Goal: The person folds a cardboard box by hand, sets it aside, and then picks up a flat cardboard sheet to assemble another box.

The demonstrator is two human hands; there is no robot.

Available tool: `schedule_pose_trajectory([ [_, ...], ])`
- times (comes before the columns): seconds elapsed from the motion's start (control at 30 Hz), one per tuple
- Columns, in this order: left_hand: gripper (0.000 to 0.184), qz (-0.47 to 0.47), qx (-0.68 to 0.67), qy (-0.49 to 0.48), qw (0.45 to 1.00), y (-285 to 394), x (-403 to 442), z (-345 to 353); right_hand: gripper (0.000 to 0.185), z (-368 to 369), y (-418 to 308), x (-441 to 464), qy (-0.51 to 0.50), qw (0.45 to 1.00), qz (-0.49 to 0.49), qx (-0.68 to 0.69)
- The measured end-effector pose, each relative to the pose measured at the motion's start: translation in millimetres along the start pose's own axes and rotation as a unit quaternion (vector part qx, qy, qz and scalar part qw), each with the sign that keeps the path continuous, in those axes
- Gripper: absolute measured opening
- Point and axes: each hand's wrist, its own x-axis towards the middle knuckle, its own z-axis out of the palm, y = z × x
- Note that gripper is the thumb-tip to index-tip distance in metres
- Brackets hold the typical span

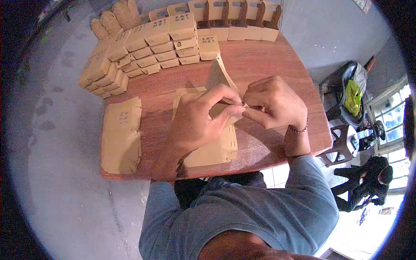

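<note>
A partly folded brown cardboard box blank stands tilted above the middle of the table, between my hands. My left hand pinches its near edge between thumb and forefinger. Close against it, my right hand has its fingers curled onto the same edge, and the fingertips of both hands nearly meet. Just what lies between the fingertips is partly hidden. Under my hands lies a stack of flat cardboard blanks, partly covered by my left hand and forearm. A second flat stack with printed letters lies to the left.
Folded boxes marked "EAT ME!" are piled at the table's back left. Open carriers with handle holes line the back edge. Beyond the wooden table, a plastic stool and a person in dark clothes are at right.
</note>
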Motion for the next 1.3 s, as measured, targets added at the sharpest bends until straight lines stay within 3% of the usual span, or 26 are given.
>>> schedule_pose_trajectory([
  [0.2, 0.023, 0.063, 0.038, -0.034, 0.997, -5, 1, 0, 0.029, 5, 4, -1, -0.037, 0.999, -0.018, -0.002],
  [0.43, 0.018, 0.064, 0.095, -0.014, 0.993, -2, 3, -3, 0.033, 6, 2, 1, -0.022, 0.999, -0.027, 0.029],
  [0.5, 0.017, 0.137, 0.086, -0.01, 0.987, -9, 7, -2, 0.032, 11, 3, 0, 0.008, 0.997, -0.057, 0.042],
  [0.6, 0.017, 0.16, 0.075, -0.013, 0.984, -14, 11, 2, 0.031, 7, 1, 1, 0.02, 0.999, -0.034, 0.026],
  [0.8, 0.017, 0.146, 0.061, -0.005, 0.987, -13, 12, -6, 0.03, -1, -2, -1, 0.002, 0.998, 0.005, 0.056],
  [0.9, 0.015, 0.154, 0.036, -0.03, 0.987, -16, 14, -6, 0.028, 4, 1, -1, -0.039, 0.996, -0.033, 0.069],
  [1.03, 0.017, 0.158, 0.065, -0.024, 0.985, -23, 9, -26, 0.026, 0, 3, 2, -0.021, 0.998, -0.028, 0.046],
  [1.1, 0.019, 0.029, -0.025, 0.089, 0.995, -21, -6, -44, 0.026, -8, 7, -1, 0.014, 0.998, 0.007, 0.064],
  [1.17, 0.017, 0.014, -0.085, 0.186, 0.979, -21, -18, -73, 0.027, -16, 10, -9, 0.022, 0.998, 0.041, 0.037],
  [1.23, 0.02, 0.015, 0.074, 0.331, 0.941, -28, -32, -95, 0.016, -23, 10, -13, 0.123, 0.989, 0.076, 0.004],
  [1.3, 0.024, -0.015, 0.07, 0.345, 0.936, -26, -44, -103, 0.011, -20, 14, -14, 0.161, 0.984, 0.082, -0.01],
])
